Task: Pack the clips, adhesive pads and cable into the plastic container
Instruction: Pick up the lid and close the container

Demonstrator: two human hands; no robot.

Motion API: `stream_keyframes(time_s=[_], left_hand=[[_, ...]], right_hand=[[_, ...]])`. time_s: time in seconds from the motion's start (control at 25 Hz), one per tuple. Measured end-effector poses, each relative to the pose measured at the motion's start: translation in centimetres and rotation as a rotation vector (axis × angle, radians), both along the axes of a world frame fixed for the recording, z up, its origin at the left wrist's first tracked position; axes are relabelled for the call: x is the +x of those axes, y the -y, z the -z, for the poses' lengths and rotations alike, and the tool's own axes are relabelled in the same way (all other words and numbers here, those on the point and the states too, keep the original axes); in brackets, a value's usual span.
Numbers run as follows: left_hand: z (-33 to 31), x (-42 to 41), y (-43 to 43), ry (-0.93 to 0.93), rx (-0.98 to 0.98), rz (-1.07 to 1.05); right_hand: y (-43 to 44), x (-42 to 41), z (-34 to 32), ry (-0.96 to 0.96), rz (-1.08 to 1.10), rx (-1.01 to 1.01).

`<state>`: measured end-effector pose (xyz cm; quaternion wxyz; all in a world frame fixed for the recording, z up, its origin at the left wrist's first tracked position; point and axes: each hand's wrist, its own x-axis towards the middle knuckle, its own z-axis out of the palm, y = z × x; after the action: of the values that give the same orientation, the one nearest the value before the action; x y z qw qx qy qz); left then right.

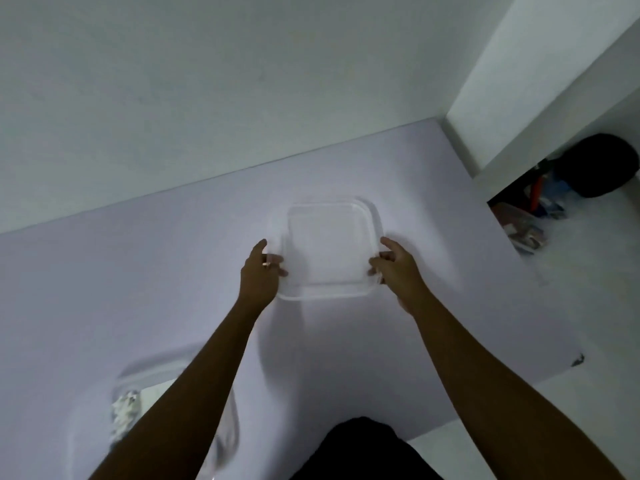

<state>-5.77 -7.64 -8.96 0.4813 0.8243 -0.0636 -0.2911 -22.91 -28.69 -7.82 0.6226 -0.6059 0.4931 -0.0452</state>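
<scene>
Two hands reach out over a pale lilac counter [138, 289] and meet on a clear square [329, 251] of plastic near its middle. The square is flat with a raised rim and rounded corners; whether it is a lid or a shallow tray cannot be told. It appears to lie on the counter, though the motion blur leaves this uncertain.

The left hand [261, 275] grips the square's left edge, its fingers [277, 263] curled onto the rim and the thumb raised above them. The right hand [398, 268] grips the right edge in the same way, its fingers [379, 261] bent round the near right corner. Both forearms are bare.

A clear plastic container [227, 427] sits at the near left of the counter, well apart from the square and partly hidden under the left forearm. White bits [126, 410] lie inside it at its left end; they are too blurred to name. No cable or pads can be made out.

A plain white wall [207, 98] runs along the far edge of the counter. To the right, beyond the counter, a dark round object [595, 166] stands near some mixed clutter [526, 220]. Dark cloth [363, 448] shows at the bottom between the arms.
</scene>
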Motion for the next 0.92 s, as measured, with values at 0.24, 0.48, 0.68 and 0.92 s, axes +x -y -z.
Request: stream_keyframes(time_s=[0.24,0.48,0.68,0.92], left_hand=[[-8.1,1.3,-15.7,0.061,-0.250,-0.203],[-11.1,1.1,-31.5,-0.428,-0.662,-0.378],[-9.6,-1.6,-40.7,-0.559,-0.482,-0.451],[-6.1,-3.9,-42.6,-0.306,-0.250,-0.403]], right_hand=[[-12.7,3.6,-5.8,0.254,-0.096,-0.039],[-26.6,6.1,-8.6,0.530,-0.127,0.057],[-33.6,5.6,-7.8,0.498,-0.065,0.289],[-37.0,4.0,-4.4,0.368,-0.085,0.182]])
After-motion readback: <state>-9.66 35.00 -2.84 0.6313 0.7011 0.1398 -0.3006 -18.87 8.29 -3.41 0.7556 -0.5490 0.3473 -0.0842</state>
